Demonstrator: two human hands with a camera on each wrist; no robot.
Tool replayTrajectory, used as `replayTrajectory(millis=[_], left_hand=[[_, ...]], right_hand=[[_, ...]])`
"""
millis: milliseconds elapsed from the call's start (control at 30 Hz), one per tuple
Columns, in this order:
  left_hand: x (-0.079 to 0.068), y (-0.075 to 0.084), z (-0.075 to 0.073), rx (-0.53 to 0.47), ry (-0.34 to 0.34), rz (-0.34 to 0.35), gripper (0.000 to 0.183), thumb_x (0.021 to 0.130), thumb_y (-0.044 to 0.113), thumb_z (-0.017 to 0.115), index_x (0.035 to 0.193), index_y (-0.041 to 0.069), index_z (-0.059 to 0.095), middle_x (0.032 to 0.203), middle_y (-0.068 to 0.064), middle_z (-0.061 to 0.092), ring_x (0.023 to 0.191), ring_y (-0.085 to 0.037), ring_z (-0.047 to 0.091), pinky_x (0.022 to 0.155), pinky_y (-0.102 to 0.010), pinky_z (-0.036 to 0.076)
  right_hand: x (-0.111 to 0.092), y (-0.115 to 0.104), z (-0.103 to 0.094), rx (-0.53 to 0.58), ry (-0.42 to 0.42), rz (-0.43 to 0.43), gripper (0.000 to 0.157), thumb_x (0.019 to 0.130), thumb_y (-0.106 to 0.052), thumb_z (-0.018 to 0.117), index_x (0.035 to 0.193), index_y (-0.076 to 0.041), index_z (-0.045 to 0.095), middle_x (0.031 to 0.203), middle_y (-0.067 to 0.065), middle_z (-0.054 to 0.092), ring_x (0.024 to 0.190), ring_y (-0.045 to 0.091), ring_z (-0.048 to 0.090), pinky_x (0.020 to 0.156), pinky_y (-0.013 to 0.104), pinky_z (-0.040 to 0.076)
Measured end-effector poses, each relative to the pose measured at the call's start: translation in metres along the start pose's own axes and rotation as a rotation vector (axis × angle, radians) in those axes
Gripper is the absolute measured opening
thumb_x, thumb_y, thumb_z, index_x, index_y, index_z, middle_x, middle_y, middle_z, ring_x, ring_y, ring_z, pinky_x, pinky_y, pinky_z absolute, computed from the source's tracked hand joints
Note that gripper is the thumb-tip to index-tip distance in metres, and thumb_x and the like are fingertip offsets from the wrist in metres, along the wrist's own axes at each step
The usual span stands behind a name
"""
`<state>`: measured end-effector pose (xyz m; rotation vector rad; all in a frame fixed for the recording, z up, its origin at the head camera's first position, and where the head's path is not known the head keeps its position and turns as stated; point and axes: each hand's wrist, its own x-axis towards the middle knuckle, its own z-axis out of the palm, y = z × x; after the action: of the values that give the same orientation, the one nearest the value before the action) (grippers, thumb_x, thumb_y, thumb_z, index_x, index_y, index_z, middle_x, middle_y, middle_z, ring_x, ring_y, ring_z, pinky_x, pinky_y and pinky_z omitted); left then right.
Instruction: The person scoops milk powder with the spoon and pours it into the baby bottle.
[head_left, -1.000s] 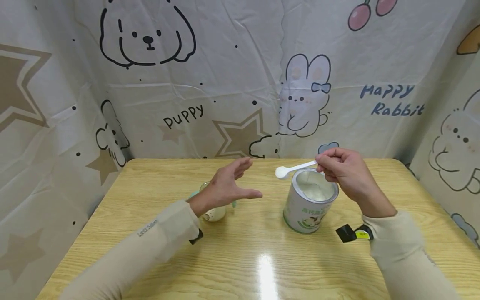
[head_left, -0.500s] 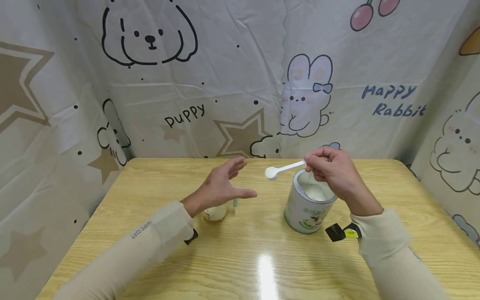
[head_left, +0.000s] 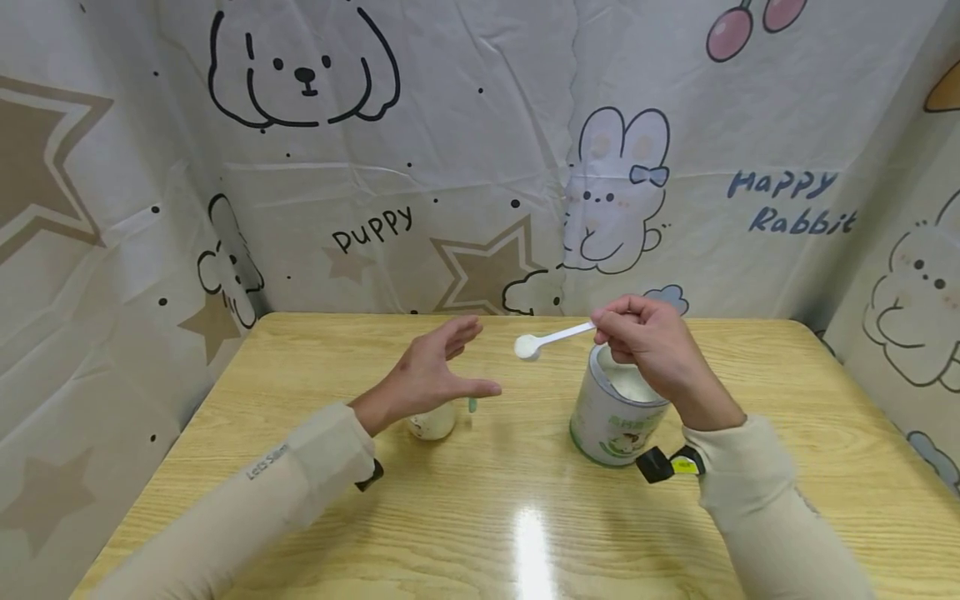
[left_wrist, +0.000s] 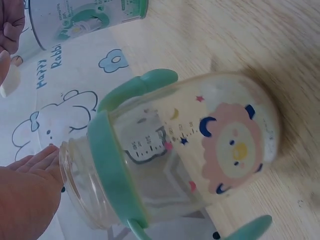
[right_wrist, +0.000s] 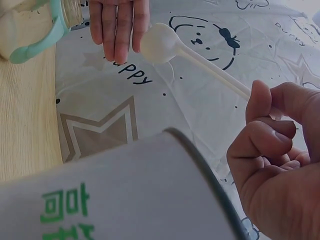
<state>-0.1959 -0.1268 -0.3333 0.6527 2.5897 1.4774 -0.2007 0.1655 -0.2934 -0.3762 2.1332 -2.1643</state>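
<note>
My right hand (head_left: 648, 346) pinches the end of a white plastic measuring scoop (head_left: 527, 347) and holds it level; pale powder fills its bowl. Below that hand stands an uncovered milk powder can (head_left: 611, 425), with powder inside. Fingers spread and thumb apart, my left hand (head_left: 423, 371) hovers with nothing in it. Under it, mostly hidden in the head view, is a baby bottle (head_left: 432, 423). The left wrist view shows this clear bottle (left_wrist: 175, 150) upright and uncapped, with a green collar and handles, a printed bear and pale contents.
The wooden table (head_left: 450, 533) carries the can on the right and the bottle on the left. Behind it hangs a printed cloth (head_left: 480, 150) with cartoon animals, and more cloth closes both sides.
My right hand has carried the scoop leftward, from over the can into the gap between can and bottle. My left hand has drifted slightly left, fingers still spread.
</note>
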Motion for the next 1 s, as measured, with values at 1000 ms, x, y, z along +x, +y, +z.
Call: replayTrajectory(millis=[1000], left_hand=[[-0.021, -0.019, -0.022, 0.136, 0.059, -0.011, 0.095, 0.073, 0.024, 0.092, 0.150, 0.003, 0.040, 0.149, -0.015, 0.048, 0.138, -0.034, 0.043, 0.113, -0.045, 0.039]], right_hand=[[0.014, 0.007, 0.036, 0.014, -0.017, 0.030, 0.013, 0.100, -0.005, 0.059, 0.088, -0.007, 0.063, 0.069, -0.003, 0.065, 0.052, 0.006, 0.040, 0.047, 0.016, 0.033]])
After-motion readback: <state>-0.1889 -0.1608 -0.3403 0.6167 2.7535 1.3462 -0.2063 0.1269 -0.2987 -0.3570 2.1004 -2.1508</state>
